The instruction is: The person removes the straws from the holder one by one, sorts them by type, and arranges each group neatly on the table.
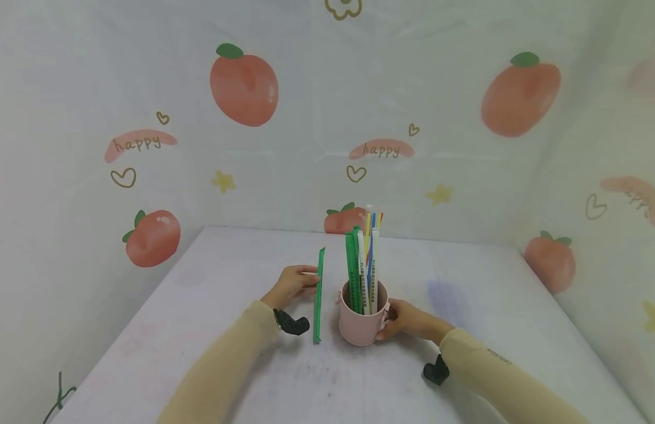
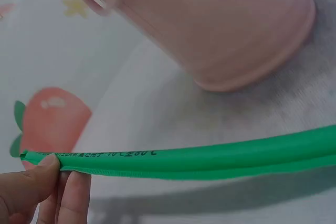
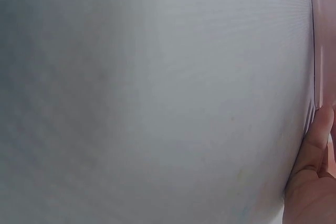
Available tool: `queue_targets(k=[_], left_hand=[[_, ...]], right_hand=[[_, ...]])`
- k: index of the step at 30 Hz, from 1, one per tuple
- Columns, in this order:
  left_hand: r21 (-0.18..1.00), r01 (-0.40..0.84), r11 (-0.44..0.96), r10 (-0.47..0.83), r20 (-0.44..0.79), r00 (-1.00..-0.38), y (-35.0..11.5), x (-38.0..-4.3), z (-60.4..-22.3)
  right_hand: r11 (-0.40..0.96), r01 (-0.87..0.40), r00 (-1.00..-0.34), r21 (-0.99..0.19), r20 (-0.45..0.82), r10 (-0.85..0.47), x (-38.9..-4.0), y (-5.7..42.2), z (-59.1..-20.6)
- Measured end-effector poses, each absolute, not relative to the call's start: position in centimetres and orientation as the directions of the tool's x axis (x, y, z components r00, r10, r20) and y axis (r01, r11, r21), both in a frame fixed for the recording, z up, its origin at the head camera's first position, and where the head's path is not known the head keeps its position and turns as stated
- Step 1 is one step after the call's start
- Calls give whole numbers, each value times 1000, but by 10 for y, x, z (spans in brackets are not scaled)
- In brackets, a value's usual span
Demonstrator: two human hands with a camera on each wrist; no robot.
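Note:
My left hand (image 1: 292, 284) pinches a green wrapped straw (image 1: 318, 306) between thumb and fingers. In the left wrist view that straw (image 2: 220, 153) runs lengthwise across the picture, dark print along its wrapper, its shadow on the tabletop beneath. To its right a pink cup (image 1: 356, 331) stands upright on the table, with a small handle on each side. Inside it lean green wrapped straws (image 1: 353, 265), white wrapped straws (image 1: 374, 268) and several coloured ones. My right hand (image 1: 414, 321) grips the cup at its right handle, thumb low near the base; the right wrist view shows only the cup's edge (image 3: 325, 45).
A white cloth covers the table (image 1: 242, 253), and a white curtain (image 1: 306, 118) printed with peaches hangs behind and beside it. A thin green cord (image 1: 59, 397) shows at the lower left. Each wrist wears a black camera mount (image 1: 292, 323).

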State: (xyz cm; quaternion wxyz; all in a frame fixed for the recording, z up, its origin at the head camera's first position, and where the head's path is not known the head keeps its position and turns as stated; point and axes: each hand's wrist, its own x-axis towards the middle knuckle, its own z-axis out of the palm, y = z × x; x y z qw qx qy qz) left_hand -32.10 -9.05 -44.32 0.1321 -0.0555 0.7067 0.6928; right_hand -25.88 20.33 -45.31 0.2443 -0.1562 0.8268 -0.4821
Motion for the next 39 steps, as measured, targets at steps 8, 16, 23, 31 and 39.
queue_targets(k=[8, 16, 23, 31, 39], left_hand=[[950, -298, 94, 79, -305, -949, -86, -322, -461], [948, -266, 174, 54, -279, -959, -82, -319, -461], [932, -244, 269, 44, -265, -963, -79, -317, -455], [912, -240, 332, 28, -263, -964, -75, -314, -447], [910, -242, 338, 27, -266, -964, -74, -316, -450]], right_hand=[[499, -13, -833, -867, -267, -485, -262, 203, -454], [477, -18, -824, -879, -257, -504, -261, 203, -453], [480, -20, -829, -877, -254, -498, -259, 202, -450], [480, -16, -831, -877, -255, -494, -260, 204, -452], [492, -21, -834, -870, -256, -489, -261, 203, -454]])
